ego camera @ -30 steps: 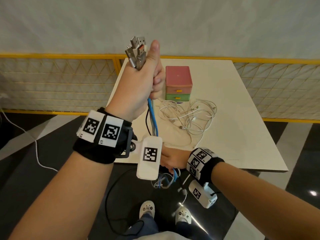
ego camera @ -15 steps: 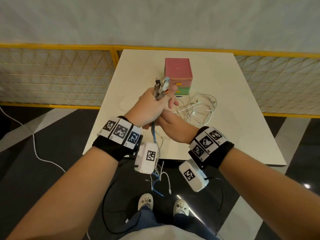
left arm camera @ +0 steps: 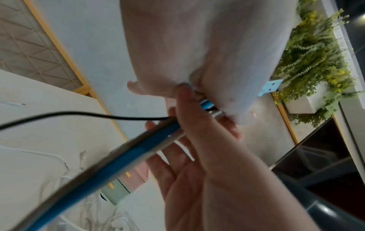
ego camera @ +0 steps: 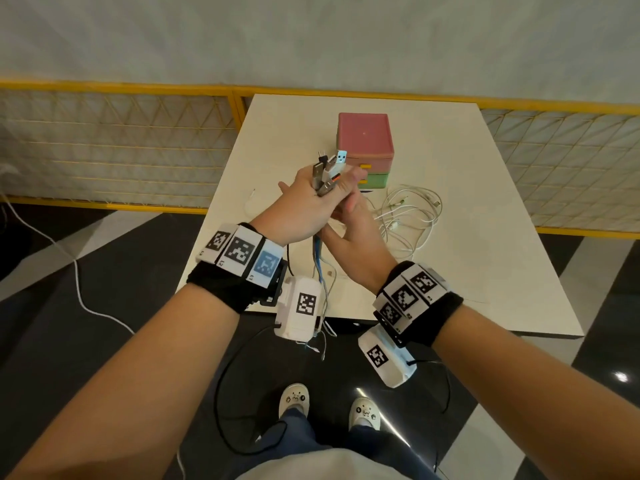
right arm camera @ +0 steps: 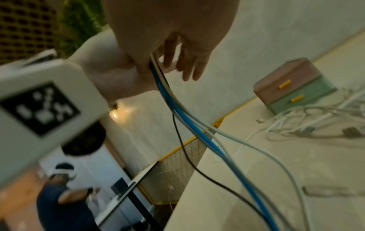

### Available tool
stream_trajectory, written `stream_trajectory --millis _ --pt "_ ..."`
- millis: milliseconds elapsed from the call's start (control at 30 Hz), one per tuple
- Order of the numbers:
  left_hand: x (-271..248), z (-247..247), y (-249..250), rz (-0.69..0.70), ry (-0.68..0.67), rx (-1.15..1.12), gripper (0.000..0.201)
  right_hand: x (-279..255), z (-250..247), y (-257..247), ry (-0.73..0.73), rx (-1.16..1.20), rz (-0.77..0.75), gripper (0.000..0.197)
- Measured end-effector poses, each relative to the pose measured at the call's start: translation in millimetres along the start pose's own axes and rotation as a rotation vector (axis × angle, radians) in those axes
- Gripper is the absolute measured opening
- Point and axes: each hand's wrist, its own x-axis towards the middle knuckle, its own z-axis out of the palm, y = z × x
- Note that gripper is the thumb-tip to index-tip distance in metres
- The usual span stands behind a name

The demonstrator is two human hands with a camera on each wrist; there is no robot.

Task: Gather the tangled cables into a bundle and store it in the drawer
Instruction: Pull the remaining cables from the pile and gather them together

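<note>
My left hand [ego camera: 308, 202] grips a bundle of cables [ego camera: 318, 258] just below their USB plugs [ego camera: 329, 171], which stick up from the fist. Blue, white and black strands hang down past the table's near edge. My right hand [ego camera: 349, 237] sits right under the left with straight, spread fingers [left arm camera: 158, 157], and the strands [left arm camera: 138, 148] run across its palm. A small drawer unit [ego camera: 365, 147], pink over green with yellow handles, stands shut behind the hands. More white cables [ego camera: 408, 213] lie tangled on the table [ego camera: 485, 271] to its right.
A short white lead [ego camera: 250, 202] lies left of the hands on the table. A yellow-framed mesh railing [ego camera: 121, 143] runs behind the table. A white cable [ego camera: 79, 292] and a black cable [ego camera: 221, 393] trail on the floor near my feet.
My left hand came down from high up to just in front of the drawers, still gripping the plugs. My right hand rose from below the table edge to the strands under the left.
</note>
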Motion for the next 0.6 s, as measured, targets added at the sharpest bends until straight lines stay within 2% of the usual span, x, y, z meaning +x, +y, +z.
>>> stream_trajectory --millis 67,133,200,333,400,467,500,567,600 --pt "-0.1 0.4 -2.0 0.017 0.03 0.04 0.054 0.2 -0.2 -2.6 -0.098 0.022 0.035 0.026" --pt "-1.8 -0.2 -0.8 0.043 0.041 0.069 0.051 -2.6 2.7 -5.5 -0.206 0.14 0.073 0.02" --pt "0.3 -2.8 2.9 0.077 0.084 0.024 0.052 -7.7 5.9 -3.6 -0.293 0.194 0.075 0.016" --pt "5.7 -14.4 14.9 0.109 0.249 -0.344 0.049 -20.6 5.8 26.4 -0.464 -0.145 0.132 0.017" --pt "8.3 -21.3 20.5 0.079 0.308 -0.475 0.05 -33.7 8.0 47.8 -0.588 -0.237 0.235 0.028" --pt "8.7 -26.1 22.8 0.007 0.32 -0.513 0.05 -48.7 10.7 70.5 -0.731 -0.335 0.296 0.04" --pt "8.2 -27.4 21.2 -0.039 0.304 -0.493 0.051 -53.2 9.9 76.2 -0.825 -0.392 0.321 0.045" --pt "5.7 -27.3 12.2 -0.149 0.254 -0.417 0.051 -57.2 2.8 82.9 -1.029 -0.54 0.429 0.072" --pt "4.1 -25.8 6.6 -0.204 0.233 -0.394 0.051 -57.2 -2.0 85.5 -1.076 -0.63 0.463 0.081"
